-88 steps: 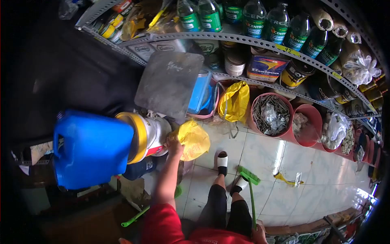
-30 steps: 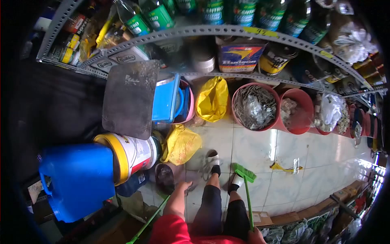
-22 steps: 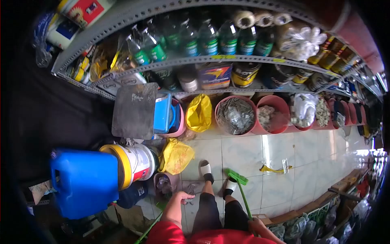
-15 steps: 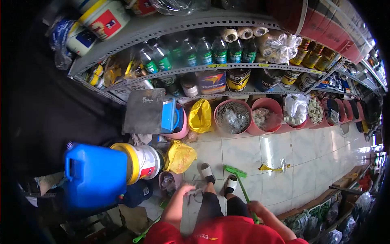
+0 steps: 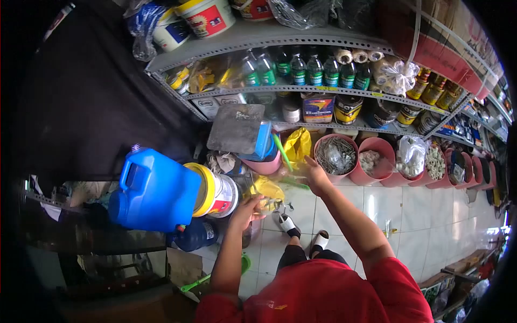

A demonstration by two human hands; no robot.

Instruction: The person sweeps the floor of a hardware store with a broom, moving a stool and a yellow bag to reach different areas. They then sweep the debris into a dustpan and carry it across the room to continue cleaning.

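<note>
Broom (image 5: pixel 282 153) long axis slants, handle end toward shelf (image 5: pixel 393 97), brush (image 5: pixel 295 183) beside open right hand (image 5: pixel 315 175); left hand (image 5: pixel 247 213) state indeterminable.

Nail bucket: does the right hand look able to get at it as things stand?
Probably yes: the right hand looks close beside the bucket, whose top is open, though clear plastic covers some of the nails.
</note>
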